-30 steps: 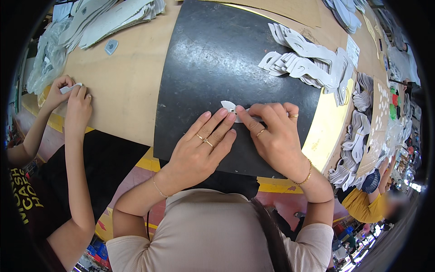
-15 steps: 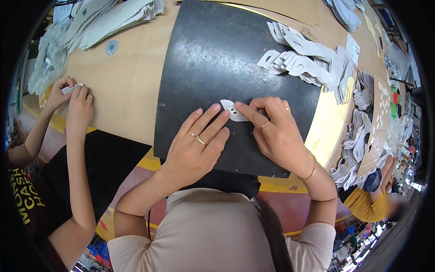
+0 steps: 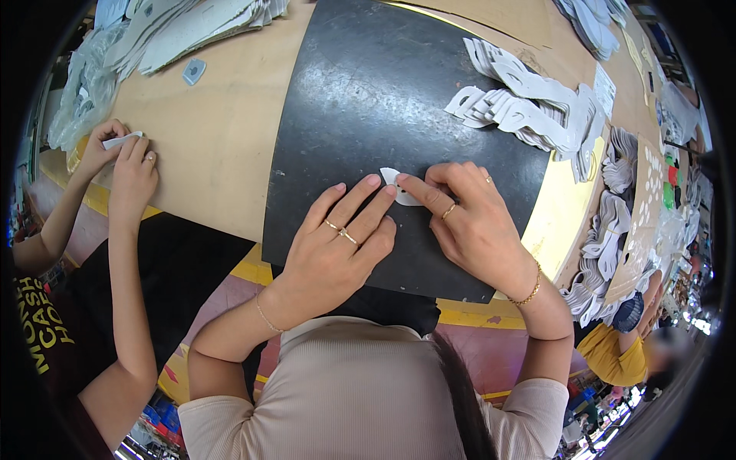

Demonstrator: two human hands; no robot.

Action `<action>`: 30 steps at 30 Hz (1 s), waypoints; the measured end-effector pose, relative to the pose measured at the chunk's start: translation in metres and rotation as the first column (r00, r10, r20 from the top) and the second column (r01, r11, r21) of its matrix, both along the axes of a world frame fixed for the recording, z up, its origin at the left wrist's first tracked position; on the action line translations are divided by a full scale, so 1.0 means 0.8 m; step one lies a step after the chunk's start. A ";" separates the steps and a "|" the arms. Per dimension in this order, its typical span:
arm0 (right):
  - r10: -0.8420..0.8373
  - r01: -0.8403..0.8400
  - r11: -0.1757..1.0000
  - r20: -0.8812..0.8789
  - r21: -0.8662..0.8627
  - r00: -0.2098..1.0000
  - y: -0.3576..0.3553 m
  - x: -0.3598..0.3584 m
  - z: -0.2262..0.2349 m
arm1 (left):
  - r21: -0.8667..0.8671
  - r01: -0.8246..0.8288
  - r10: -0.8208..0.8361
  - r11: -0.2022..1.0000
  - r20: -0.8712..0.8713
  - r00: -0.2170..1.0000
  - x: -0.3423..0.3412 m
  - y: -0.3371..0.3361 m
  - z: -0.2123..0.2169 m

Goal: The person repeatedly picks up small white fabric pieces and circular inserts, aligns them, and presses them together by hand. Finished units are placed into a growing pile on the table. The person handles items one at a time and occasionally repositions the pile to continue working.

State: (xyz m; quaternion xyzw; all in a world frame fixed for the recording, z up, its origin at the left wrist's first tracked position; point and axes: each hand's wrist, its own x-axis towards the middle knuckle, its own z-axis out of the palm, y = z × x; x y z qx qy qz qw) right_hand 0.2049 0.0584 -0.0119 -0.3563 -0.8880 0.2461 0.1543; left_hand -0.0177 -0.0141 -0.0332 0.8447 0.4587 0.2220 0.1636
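Far over on the left, a clear plastic bag (image 3: pixel 80 103) slumps at the table's edge, and nearer, a co-worker's hands (image 3: pixel 132 180) pinch a small white strip (image 3: pixel 121 142). Beyond them lies a fanned stack of pale sheets (image 3: pixel 203 37), with one little grey piece (image 3: pixel 194 72) alone on the tan tabletop (image 3: pixel 207 146). Now the black mat (image 3: pixel 337 115), and here's my left hand (image 3: pixel 337 241), palm down, fingers stretched out and slightly spread, gripping nothing, two fingertips right at the left edge of a small white piece (image 3: pixel 407 200)! It lies flat on the mat's near half, between my hands, dark holes showing. My right hand (image 3: pixel 475 222) comes at it from the right: index fingertip down on the piece, other fingers curled; whether those close on anything, I can't tell. Farther right, overlapping grey-white cutouts (image 3: pixel 529 103) spread across the mat's far corner, and past them sit bundled pieces (image 3: pixel 609 222) beside a cardboard sheet (image 3: pixel 638 222).
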 end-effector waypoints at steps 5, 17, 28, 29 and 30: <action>0.015 -0.027 0.993 0.100 0.115 0.995 -0.002 -0.001 0.002 | 0.040 0.003 -0.002 0.999 -0.006 1.000 0.001 0.008 0.002; -0.186 0.145 0.963 0.170 0.227 0.968 -0.060 -0.012 0.007 | -0.171 -0.053 0.102 0.984 0.293 0.951 -0.009 0.019 0.005; -0.217 0.158 0.947 0.197 0.280 0.956 -0.075 -0.015 -0.006 | -0.319 -0.301 0.339 0.899 0.069 0.938 -0.004 0.080 0.011; -0.218 0.158 0.947 0.197 0.280 0.956 -0.075 -0.015 -0.007 | -0.323 -0.300 0.334 0.898 0.055 0.941 -0.003 0.081 0.011; -0.220 0.160 0.946 0.196 0.284 0.955 -0.075 -0.016 -0.007 | -0.324 -0.304 0.335 0.896 0.043 0.941 -0.001 0.082 0.012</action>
